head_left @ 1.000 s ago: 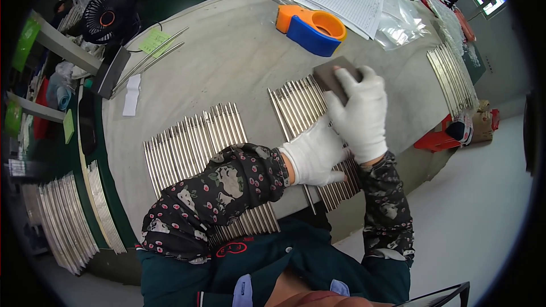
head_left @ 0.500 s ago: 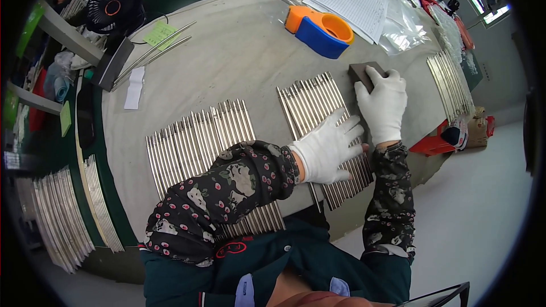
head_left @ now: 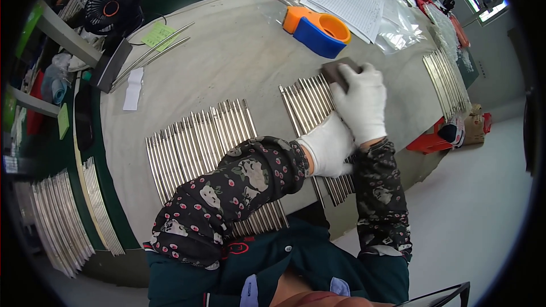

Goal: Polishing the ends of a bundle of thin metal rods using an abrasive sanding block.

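My left hand [head_left: 326, 146], in a white glove, lies palm down across a row of thin metal rods [head_left: 304, 102]. Its thumb shows near the rods' lower part, while its other fingers are largely hidden behind my right wrist. My right hand [head_left: 363, 103], gloved too, grips a dark brown rectangular block [head_left: 331, 74] at the far end of that row. The block touches or hangs just over the rod tips; I cannot tell which. A wider row of similar rods [head_left: 196, 142] lies to the left, partly under my left forearm.
An orange and blue tape dispenser [head_left: 321, 37] stands beyond the rods, near written sheets [head_left: 347, 5] and clear plastic bags. More rods [head_left: 445, 85] lie at the table's right edge. At the left are two long rods, a white paper strip [head_left: 133, 88] and a black fan [head_left: 114, 5].
My right hand has moved left with the block, from beside the row to its far end. My left fingers, spread over the rods before, are now mostly covered by my right hand.
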Tool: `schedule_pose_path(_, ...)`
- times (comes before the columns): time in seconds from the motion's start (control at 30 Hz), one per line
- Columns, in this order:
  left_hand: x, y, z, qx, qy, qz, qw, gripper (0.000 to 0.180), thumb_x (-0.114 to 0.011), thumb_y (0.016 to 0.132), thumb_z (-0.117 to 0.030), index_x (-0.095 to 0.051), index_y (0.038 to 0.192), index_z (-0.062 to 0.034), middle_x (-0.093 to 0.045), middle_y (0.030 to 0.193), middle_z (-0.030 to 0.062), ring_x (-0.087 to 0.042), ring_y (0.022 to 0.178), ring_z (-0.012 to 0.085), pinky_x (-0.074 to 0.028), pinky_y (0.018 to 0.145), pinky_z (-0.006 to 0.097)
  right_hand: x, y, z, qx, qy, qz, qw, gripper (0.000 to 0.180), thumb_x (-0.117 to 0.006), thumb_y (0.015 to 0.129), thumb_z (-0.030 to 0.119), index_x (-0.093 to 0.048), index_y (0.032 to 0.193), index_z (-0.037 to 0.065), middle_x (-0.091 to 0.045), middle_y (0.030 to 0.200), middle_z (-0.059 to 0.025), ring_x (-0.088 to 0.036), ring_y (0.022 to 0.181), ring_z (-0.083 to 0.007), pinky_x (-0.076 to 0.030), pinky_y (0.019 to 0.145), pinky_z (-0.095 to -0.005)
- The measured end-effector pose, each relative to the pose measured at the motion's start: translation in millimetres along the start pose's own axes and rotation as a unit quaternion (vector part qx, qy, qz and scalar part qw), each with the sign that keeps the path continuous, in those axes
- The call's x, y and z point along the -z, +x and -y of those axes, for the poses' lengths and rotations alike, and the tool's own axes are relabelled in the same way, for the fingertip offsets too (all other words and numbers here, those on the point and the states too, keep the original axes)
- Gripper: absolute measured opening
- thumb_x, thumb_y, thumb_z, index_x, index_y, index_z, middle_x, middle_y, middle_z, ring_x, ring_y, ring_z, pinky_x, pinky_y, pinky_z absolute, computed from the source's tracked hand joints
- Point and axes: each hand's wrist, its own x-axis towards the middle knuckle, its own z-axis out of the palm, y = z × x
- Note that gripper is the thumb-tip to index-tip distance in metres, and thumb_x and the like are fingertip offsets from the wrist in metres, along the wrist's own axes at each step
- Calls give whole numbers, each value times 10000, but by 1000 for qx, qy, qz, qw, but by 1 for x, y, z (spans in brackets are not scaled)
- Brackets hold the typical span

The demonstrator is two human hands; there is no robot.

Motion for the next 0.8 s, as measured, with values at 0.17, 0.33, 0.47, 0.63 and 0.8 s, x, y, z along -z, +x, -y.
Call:
schedule_pose_path(0.17,-98,29,18,-46,-116,-278,953,501,-539,834,-477,-623,1137,-87,-568,1193,127,-442,1226,269,-275,1080,462,12,-8,43,199,114,-61,971,372,-681,743,251,-686,1088,114,-606,1001,-198,-585,911,-346,-503,777,-432)
schedule_pose_path(0.33,-13,10,-3,-30,55,-127,990,596,-525,853,-424,-428,1360,-126,-446,1349,126,-391,1265,306,-266,1102,463,8,15,-15,-144,-40,72,986,413,-710,707,275,-685,1088,118,-577,1068,-227,-569,984,-364,-476,878,-420)
schedule_pose_path(0.47,-78,34,18,-34,-102,-147,983,627,-517,856,-473,-426,1372,-128,-443,1363,130,-376,1290,322,-259,1097,509,16,-11,48,203,150,31,967,439,-721,697,253,-675,1110,112,-574,1087,-233,-564,1007,-368,-471,889,-418)
schedule_pose_path(0.63,-62,28,13,-27,-147,-152,977,470,-569,818,-434,-592,1158,-109,-579,1219,115,-482,1201,338,-321,1059,467,9,13,-6,-66,-57,11,996,357,-685,745,257,-685,1078,128,-595,964,-171,-576,894,-341,-501,782,-431)
schedule_pose_path(0.8,-39,19,9,-8,-122,-91,988,388,-581,815,-431,-675,1023,-116,-656,1092,107,-564,1103,314,-389,998,457,3,-9,27,109,85,6,990,398,-703,711,257,-682,1085,121,-577,1072,-215,-556,978,-369,-475,857,-438)
